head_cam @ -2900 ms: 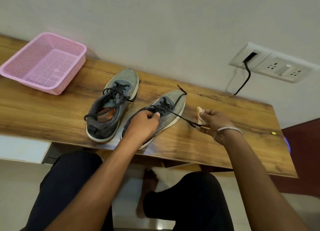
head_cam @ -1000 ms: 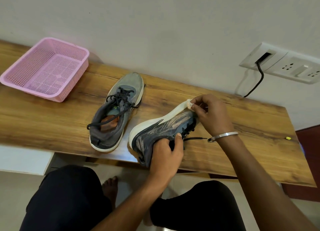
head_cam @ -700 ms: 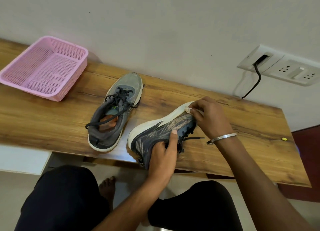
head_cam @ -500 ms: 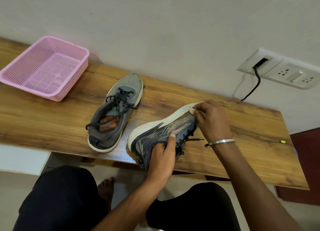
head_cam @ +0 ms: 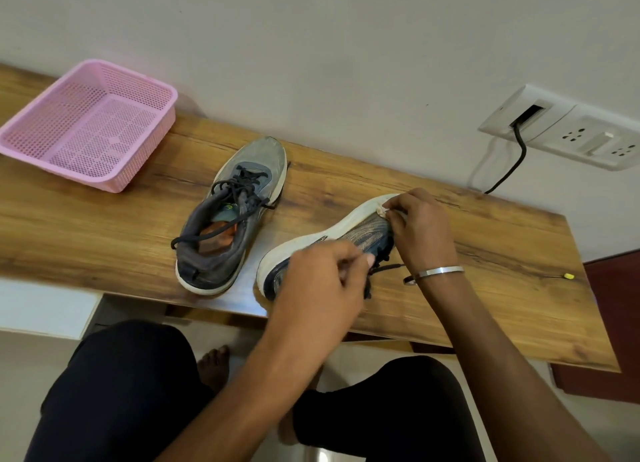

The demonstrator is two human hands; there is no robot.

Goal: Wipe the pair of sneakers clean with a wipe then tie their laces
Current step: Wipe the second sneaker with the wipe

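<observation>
Two grey sneakers lie on the wooden shelf [head_cam: 86,240]. The left sneaker [head_cam: 232,215] stands upright with loose black laces. The right sneaker [head_cam: 332,243] is tipped on its side, white sole facing left. My left hand [head_cam: 322,288] is blurred over its heel end, fingers curled; whether it still holds the shoe is unclear. My right hand [head_cam: 419,233] pinches a small crumpled wipe [head_cam: 382,211] against the sole edge near the toe. A lace end [head_cam: 389,268] trails out beside my right wrist.
A pink mesh basket [head_cam: 86,125] sits at the shelf's left end. A wall socket plate [head_cam: 568,132] with a black cable [head_cam: 512,163] is on the right. A small yellow-tipped object [head_cam: 568,276] lies near the shelf's right edge. My knees are under the shelf.
The right sneaker was turned from upright onto its side. My right hand brought the wipe to the toe sole. My left hand has just shifted up over the heel, blurred.
</observation>
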